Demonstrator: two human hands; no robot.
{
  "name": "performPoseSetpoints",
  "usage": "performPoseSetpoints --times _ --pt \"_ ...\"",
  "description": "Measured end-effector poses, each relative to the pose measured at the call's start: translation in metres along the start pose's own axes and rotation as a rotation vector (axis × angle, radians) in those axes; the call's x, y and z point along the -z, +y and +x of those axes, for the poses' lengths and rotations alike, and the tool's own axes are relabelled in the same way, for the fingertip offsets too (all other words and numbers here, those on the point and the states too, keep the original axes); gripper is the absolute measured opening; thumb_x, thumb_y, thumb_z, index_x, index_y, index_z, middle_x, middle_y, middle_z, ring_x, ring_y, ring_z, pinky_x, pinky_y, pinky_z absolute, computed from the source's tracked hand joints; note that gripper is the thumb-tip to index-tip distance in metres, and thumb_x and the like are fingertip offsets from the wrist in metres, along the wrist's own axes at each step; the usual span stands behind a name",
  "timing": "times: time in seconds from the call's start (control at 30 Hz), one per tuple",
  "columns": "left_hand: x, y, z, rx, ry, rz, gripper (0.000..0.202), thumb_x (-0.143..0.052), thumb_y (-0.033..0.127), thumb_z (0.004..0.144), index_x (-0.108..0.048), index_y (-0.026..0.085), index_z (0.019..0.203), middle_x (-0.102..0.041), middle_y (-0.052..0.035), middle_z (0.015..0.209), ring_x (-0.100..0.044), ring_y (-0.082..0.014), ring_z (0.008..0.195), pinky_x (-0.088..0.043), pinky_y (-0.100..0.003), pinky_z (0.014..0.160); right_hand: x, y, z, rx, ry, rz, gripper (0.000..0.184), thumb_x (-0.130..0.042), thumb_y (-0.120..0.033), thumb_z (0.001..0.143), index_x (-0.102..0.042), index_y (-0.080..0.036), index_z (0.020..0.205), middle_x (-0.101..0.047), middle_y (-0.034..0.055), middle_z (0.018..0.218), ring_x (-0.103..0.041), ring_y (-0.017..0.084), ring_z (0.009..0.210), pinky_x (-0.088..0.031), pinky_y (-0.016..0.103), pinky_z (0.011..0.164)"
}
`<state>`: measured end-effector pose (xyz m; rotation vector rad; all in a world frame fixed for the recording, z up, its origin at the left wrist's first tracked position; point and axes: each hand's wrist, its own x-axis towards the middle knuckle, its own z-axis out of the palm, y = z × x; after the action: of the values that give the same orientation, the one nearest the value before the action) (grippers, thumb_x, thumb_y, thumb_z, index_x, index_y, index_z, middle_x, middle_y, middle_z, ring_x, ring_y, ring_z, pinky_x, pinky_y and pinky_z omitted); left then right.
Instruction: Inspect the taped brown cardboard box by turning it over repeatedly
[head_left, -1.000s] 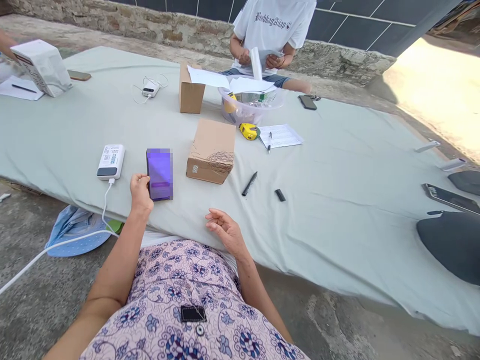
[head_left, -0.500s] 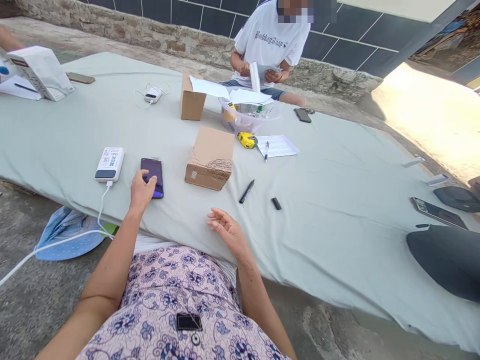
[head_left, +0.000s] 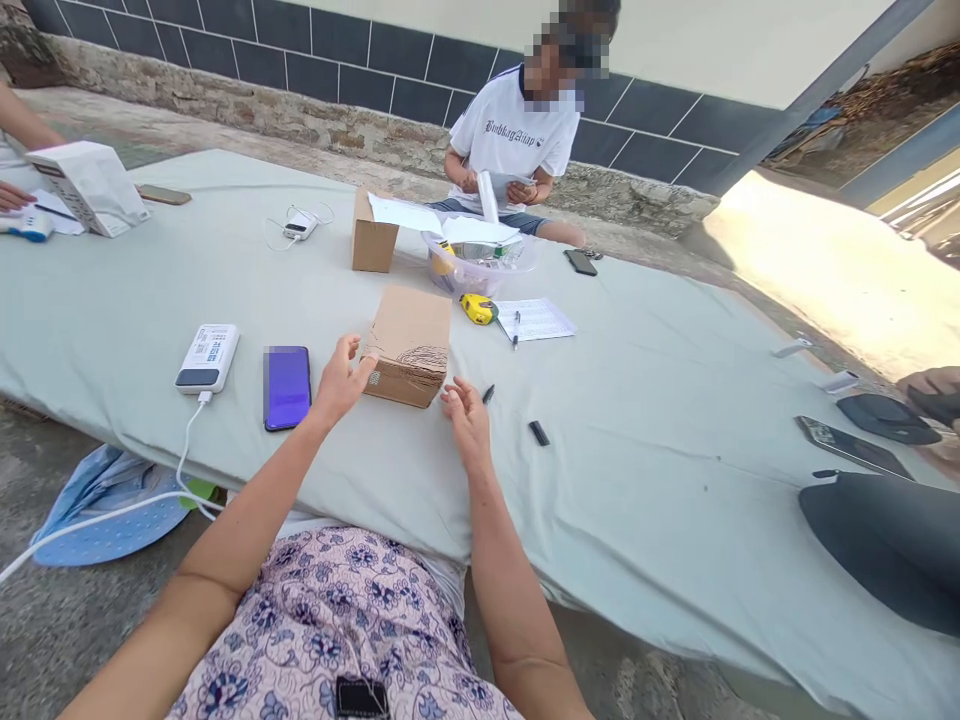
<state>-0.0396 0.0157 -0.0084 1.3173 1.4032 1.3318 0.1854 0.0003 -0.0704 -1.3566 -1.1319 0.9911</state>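
Observation:
A small brown cardboard box (head_left: 411, 341) lies on the pale green sheet (head_left: 675, 400) in front of me. My left hand (head_left: 340, 380) is open with fingers spread, its fingertips at the box's left corner. My right hand (head_left: 466, 412) is open too, hovering just right of the box and over a black pen (head_left: 488, 393). A phone with a purple screen (head_left: 286, 386) lies flat to the left of my left hand, with nothing holding it. Beside the phone sits a white power bank (head_left: 208, 357) with a white cable.
A pen cap (head_left: 538, 433) lies right of my hands. Farther back are a second cardboard box (head_left: 373, 240), a clear bowl (head_left: 478, 262), a yellow tape measure (head_left: 478, 308) and a paper sheet (head_left: 536, 319). A person in a white shirt (head_left: 514, 140) sits opposite. Another phone (head_left: 851, 446) lies at right.
My left hand has let go of the purple phone and moved right to the cardboard box. My right hand has risen and moved forward toward the box. The camera has tilted up.

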Motion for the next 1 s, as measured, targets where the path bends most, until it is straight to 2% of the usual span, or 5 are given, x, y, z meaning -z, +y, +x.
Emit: performPoseSetpoints --times 0.2,0.47,0.57,0.77,1.0 --pt "-0.032 -0.005 -0.017 -0.047 0.08 -0.066 0.051 -0.074 0.022 0.073 -0.059 0.024 0.121 -0.063 -0.0096 0.127 -0.055 -0.0248 0.124 -0.045 -0.037 0.101 -0.001 0.012 -0.018 0.133 0.011 -0.116 0.063 -0.062 -0.056 0.082 -0.055 -0.021 0.133 -0.064 0.0138 0.128 -0.064 0.023 0.11 -0.054 0.039 0.093" --pt "-0.026 0.02 -0.047 -0.088 0.069 -0.077 0.043 -0.066 0.023 0.081 -0.064 0.026 0.124 -0.065 -0.0075 0.116 -0.061 -0.0197 0.1 -0.051 -0.026 0.07 0.012 -0.005 -0.032 0.468 0.276 -0.113 0.043 -0.057 -0.045 0.09 -0.06 -0.024 0.128 -0.061 0.0079 0.108 -0.059 0.021 0.105 -0.048 0.043 0.106" --pt "-0.024 0.034 -0.054 -0.173 0.109 -0.099 0.041 -0.068 0.024 0.081 -0.067 0.028 0.122 -0.066 -0.0067 0.114 -0.061 -0.019 0.096 -0.051 -0.027 0.074 0.014 -0.01 -0.04 0.517 0.301 -0.024 0.046 -0.056 -0.042 0.092 -0.056 -0.026 0.135 -0.06 0.0084 0.113 -0.06 0.021 0.109 -0.049 0.042 0.105" --pt "-0.019 0.046 -0.068 -0.357 0.145 -0.034 0.052 -0.066 0.028 0.086 -0.057 0.028 0.138 -0.061 -0.0089 0.138 -0.057 -0.0253 0.121 -0.046 -0.036 0.101 0.01 -0.033 -0.063 0.631 0.258 0.002 0.046 -0.053 -0.04 0.093 -0.054 -0.034 0.139 -0.056 0.009 0.125 -0.058 0.025 0.115 -0.052 0.042 0.098" --pt "-0.013 0.05 -0.069 -0.403 0.144 0.193 0.077 -0.076 0.033 0.078 -0.044 0.025 0.147 -0.057 -0.0132 0.137 -0.051 -0.0313 0.126 -0.039 -0.046 0.111 0.025 -0.058 -0.054 0.398 -0.032 0.079 0.078 -0.062 -0.054 0.085 -0.033 -0.036 0.155 -0.055 0.0053 0.108 -0.059 0.019 0.099 -0.054 0.031 0.081"
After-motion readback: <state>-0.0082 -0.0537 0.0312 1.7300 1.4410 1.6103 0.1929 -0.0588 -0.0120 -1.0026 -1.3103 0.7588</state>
